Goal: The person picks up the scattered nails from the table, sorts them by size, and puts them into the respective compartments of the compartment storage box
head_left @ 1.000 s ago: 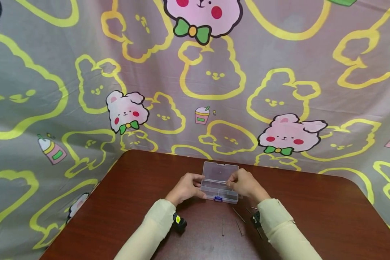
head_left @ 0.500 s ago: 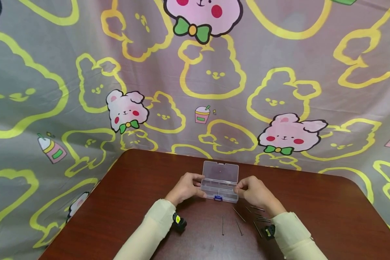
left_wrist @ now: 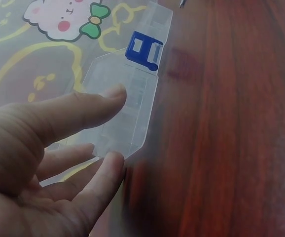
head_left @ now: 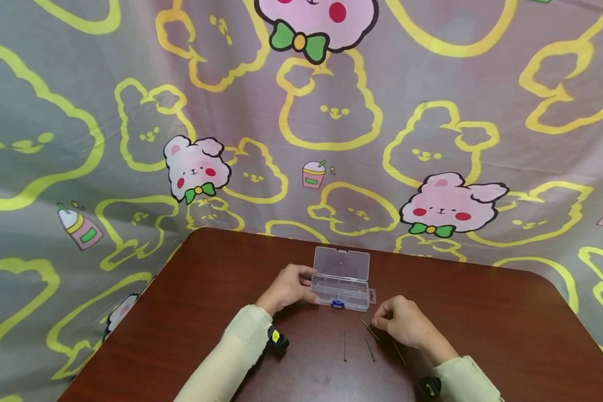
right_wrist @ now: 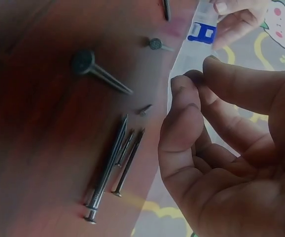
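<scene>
A clear plastic compartment box (head_left: 347,301) stands on the table with its lid (head_left: 341,263) raised and a blue latch (left_wrist: 145,51) at the front. My left hand (head_left: 290,287) holds the box's left end between thumb and fingers. To the right of the box, my right hand (head_left: 404,322) hovers over loose nails, fingers loosely curled and thumb near the index fingertip. Nothing shows between those fingertips. In the right wrist view, several nails lie beside that hand, among them a large-headed nail (right_wrist: 105,76) and a long nail (right_wrist: 105,173). The right hand hides some nails from the head view.
The dark red-brown wooden table (head_left: 221,279) carries more nails in front of the box, one nail (head_left: 345,346) lying nearly straight. A hanging tab (head_left: 372,296) juts from the box's right end. Behind the table hangs a patterned cloth (head_left: 261,111).
My right hand has left the box's inside, passing over its right end and coming back toward me above the nails. My left hand keeps its place on the box.
</scene>
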The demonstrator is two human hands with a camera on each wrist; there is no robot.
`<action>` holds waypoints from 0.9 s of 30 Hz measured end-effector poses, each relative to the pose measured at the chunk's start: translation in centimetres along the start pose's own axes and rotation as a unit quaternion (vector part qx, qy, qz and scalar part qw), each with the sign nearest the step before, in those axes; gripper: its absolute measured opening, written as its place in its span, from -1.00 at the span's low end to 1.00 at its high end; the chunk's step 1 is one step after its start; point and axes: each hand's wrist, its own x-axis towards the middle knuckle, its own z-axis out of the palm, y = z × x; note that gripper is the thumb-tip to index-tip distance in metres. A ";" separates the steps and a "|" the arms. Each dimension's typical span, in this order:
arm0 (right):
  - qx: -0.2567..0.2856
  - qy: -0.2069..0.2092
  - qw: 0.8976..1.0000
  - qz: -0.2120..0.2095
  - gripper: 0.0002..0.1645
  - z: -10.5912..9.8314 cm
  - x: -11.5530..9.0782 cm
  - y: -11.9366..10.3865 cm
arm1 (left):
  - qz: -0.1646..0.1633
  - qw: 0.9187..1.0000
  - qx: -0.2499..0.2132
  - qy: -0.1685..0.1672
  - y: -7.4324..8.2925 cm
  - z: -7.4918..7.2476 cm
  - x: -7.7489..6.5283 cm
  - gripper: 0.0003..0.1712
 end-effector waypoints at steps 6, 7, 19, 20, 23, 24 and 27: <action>-0.009 0.007 1.000 -0.013 -0.80 0.3 -0.2 -0.2 | 0.001 1.000 0.000 0.000 -0.1 0.0 0.0 -0.18; -0.012 0.007 1.000 -0.016 -0.79 0.3 -0.3 -0.2 | 0.002 1.000 0.000 0.000 0.0 0.0 0.0 -0.18; -0.059 0.002 0.998 -0.024 -0.70 0.9 -0.8 0.2 | -0.001 1.000 -0.005 -0.006 0.2 0.0 -0.1 -0.17; -0.062 0.001 0.998 -0.022 -0.69 1.0 -0.9 0.1 | 0.000 1.000 -0.004 -0.006 0.2 0.0 -0.1 -0.17; -0.071 -0.001 0.997 -0.017 -0.67 1.1 -0.9 0.1 | 0.000 1.000 -0.006 -0.005 0.2 0.0 -0.2 -0.17; -0.075 0.000 0.997 -0.015 -0.67 1.1 -0.9 0.1 | 0.000 1.000 -0.007 -0.005 0.2 0.0 -0.2 -0.17; -0.085 0.001 0.996 -0.012 -0.65 1.3 -0.8 0.0 | -0.002 1.000 -0.009 -0.006 0.2 0.1 -0.2 -0.17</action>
